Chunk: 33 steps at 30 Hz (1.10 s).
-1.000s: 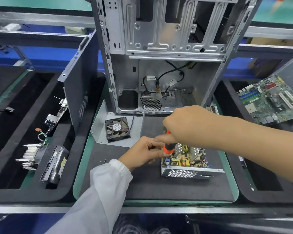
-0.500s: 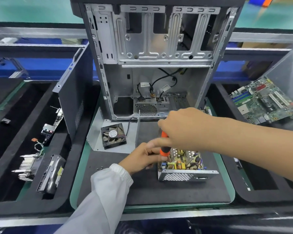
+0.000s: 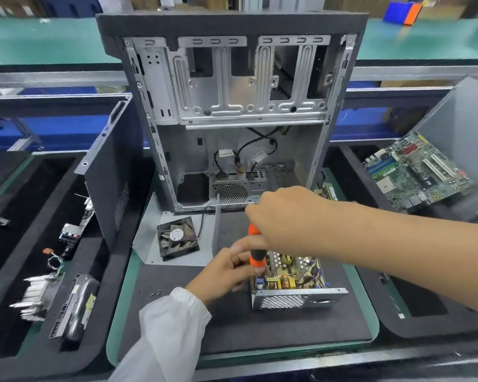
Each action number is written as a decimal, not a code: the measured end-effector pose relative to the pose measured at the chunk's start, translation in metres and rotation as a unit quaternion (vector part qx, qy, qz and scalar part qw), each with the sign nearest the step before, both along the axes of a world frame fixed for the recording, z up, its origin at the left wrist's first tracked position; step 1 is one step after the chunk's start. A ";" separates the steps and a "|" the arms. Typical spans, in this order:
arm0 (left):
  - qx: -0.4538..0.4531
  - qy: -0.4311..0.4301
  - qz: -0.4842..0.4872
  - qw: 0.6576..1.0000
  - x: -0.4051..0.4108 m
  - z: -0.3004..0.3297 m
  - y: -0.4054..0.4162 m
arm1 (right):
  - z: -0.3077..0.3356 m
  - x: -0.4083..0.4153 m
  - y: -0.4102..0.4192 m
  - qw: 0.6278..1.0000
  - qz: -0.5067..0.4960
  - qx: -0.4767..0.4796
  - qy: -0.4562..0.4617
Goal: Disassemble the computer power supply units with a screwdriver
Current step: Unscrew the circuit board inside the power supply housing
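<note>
Head view, lower centre of frame: the open power supply unit [image 3: 293,285] sits on the dark mat [image 3: 260,332], lid off, circuit board w/ coils and caps exposed, perforated metal wall facing the bottom edge. Right hand [image 3: 284,216] comes in from the right, clenched round the top of the orange-and-black screwdriver [image 3: 255,250], which stands near upright over the unit's left rear corner; tip is hidden behind the fingers, so can't tell if it's seated in a screw. Left hand [image 3: 226,271], white sleeve, reaches up from the bottom, fingers curled round the lower part of the handle right at the unit's left edge, apparently steadying the tool. Judgement: step in hand is backing out a board or case screw at that corner. To do it well: keep the shaft square to the screw head, press down w/ the right palm while turning, let the left fingers guide only, not twist; a tilted driver would prob cam out and slip into the components. Unit isn't clamped, so the left hand should also brace the wall so it doesn't skate on the mat. A few loose screws [image 3: 155,293] lie on the mat left of the sleeve; the next one belongs w/ them. Fan [image 3: 178,238] on its metal plate [image 3: 149,244] sits centre-left, the empty PC case [image 3: 232,111] stands above, motherboard [image 3: 417,172] at right.
</note>
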<state>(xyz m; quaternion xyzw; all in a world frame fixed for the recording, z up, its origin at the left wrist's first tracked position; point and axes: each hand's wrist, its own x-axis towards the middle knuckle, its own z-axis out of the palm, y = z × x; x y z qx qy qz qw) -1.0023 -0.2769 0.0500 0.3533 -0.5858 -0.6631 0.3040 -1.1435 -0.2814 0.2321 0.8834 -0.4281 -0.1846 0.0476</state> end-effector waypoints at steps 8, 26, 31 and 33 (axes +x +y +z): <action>-0.003 0.012 -0.030 0.999 0.002 0.004 0.004 | 0.005 0.002 0.007 0.991 0.080 0.104 0.037; -0.001 -0.014 -0.028 0.999 0.001 0.008 0.004 | 0.008 -0.003 0.007 0.980 0.066 0.184 0.024; -0.009 -0.011 -0.039 0.999 0.002 0.008 0.005 | 0.004 0.004 0.009 1.000 -0.007 0.009 0.029; 0.003 -0.015 -0.043 0.999 0.002 0.009 0.004 | -0.001 0.007 0.010 0.998 0.021 -0.028 0.051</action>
